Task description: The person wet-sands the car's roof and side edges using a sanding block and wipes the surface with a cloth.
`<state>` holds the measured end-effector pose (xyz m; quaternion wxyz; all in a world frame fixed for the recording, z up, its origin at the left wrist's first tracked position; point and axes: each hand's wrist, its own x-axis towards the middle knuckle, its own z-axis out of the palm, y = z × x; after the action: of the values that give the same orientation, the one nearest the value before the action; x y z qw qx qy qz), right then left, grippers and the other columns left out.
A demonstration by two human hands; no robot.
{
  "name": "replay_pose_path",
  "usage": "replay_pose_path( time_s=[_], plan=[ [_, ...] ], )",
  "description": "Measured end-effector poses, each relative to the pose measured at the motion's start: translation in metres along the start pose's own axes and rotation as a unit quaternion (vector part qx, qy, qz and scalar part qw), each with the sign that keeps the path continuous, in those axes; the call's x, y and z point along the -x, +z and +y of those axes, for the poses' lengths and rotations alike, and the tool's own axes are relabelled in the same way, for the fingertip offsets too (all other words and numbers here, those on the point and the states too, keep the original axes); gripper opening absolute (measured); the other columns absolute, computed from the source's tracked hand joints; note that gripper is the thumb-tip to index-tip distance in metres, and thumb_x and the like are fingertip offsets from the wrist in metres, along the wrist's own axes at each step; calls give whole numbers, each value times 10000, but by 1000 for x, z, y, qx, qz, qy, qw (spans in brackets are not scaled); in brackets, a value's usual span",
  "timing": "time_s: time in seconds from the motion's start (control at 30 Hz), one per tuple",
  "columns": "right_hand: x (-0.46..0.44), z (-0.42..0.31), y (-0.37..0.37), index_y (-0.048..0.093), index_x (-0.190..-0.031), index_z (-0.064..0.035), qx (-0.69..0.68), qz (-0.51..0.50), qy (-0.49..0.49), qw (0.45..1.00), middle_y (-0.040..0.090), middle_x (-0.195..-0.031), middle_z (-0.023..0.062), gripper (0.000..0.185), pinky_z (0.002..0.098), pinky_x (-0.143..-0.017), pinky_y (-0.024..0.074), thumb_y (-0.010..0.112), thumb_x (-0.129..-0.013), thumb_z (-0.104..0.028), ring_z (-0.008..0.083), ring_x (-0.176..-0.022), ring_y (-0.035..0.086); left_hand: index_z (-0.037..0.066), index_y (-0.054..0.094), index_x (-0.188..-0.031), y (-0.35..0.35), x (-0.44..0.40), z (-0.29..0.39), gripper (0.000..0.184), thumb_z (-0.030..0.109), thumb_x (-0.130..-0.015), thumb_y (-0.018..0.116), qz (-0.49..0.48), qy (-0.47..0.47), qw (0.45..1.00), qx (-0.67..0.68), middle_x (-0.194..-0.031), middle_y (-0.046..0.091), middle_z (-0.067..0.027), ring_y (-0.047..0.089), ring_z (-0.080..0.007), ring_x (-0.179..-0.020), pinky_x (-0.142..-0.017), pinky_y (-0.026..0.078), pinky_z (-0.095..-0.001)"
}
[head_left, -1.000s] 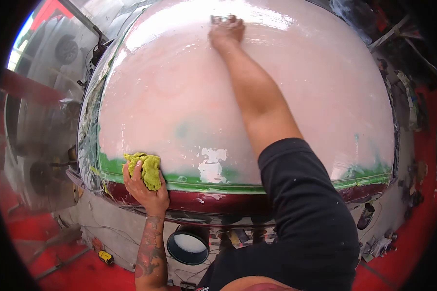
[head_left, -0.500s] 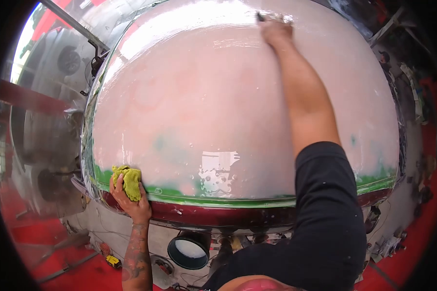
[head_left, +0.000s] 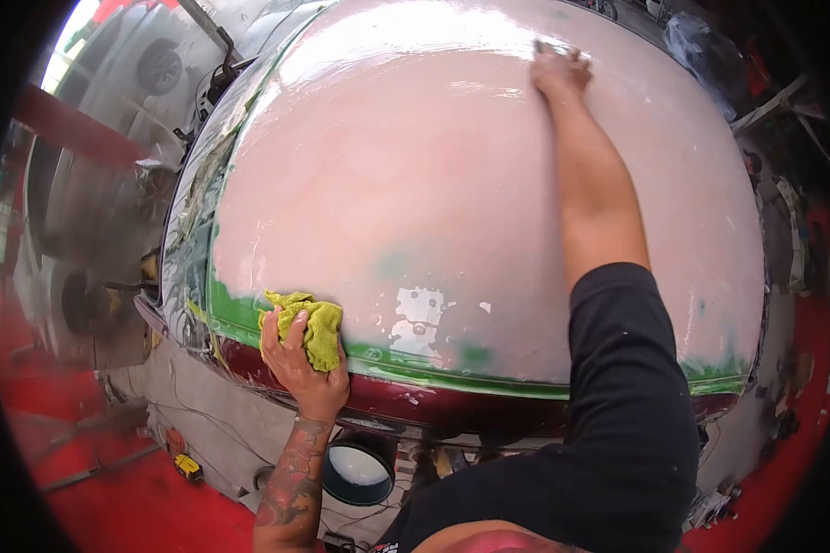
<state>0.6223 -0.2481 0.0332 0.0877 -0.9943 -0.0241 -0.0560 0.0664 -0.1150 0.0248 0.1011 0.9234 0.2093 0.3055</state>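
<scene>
A wet vehicle roof (head_left: 387, 203), coated in pale pink with green along its edges, fills the middle of the head view. Near its close left corner, my left hand (head_left: 309, 373) is closed on a crumpled yellow-green cloth (head_left: 323, 334), which rests on the green border. My right hand (head_left: 561, 72) reaches far across and presses down on the wet surface by the bright glare. Its fingers are bent, and a small dark edge shows beside them. What lies under that palm is hidden.
Below the dark red near edge of the vehicle stands a dark bucket (head_left: 358, 475) holding whitish liquid. A yellow tool or case (head_left: 188, 466) lies on the floor at left. Plastic sheeting (head_left: 701, 46) hangs at the far right. Another car (head_left: 83, 184) stands on the left.
The view has shifted over the roof. My left hand and the cloth appear further right along the near edge. My right hand stays on the far part, slightly further right and lower in view.
</scene>
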Motion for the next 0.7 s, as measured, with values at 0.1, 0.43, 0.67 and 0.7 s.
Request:
replay_pose_path(
  time_s=[0.1,0.43,0.67,0.7],
  plan=[
    [101,-188,46,454,-1525,-231,-131,7,-199,971,341,-1617,152,503,496,-1177,278,299,-1052,-298,357,-1463,325,50,498,-1378,2,3,-3,586,66,-840,729,2,1,1000,2,-1416,463,-258,428,-449,-1340,-1116,320,-537],
    [231,-102,-12,576,-1403,-321,10,15,-407,913,502,-1507,90,430,488,-1068,413,510,-988,-227,319,-1361,476,178,561,-1354,5,6,-8,661,192,-722,756,42,-27,999,16,-1386,487,-176,454,-413,-1311,-1094,345,-551],
    [137,599,-32,383,-1538,-341,52,36,154,986,582,-1419,166,542,655,-1053,370,434,-1017,-481,478,-1356,447,195,588,-1315,-1,5,-3,560,218,-776,739,55,-39,998,0,-1364,502,-153,466,-386,-1307,-1074,353,-531],
    [190,589,-68,373,-1542,-344,181,27,316,931,516,-1476,209,603,662,-1036,358,425,-979,-554,482,-1370,406,195,588,-1315,-1,4,-5,560,218,-776,739,61,-45,997,-2,-1364,502,-153,466,-386,-1307,-1074,353,-531]
  ],
)
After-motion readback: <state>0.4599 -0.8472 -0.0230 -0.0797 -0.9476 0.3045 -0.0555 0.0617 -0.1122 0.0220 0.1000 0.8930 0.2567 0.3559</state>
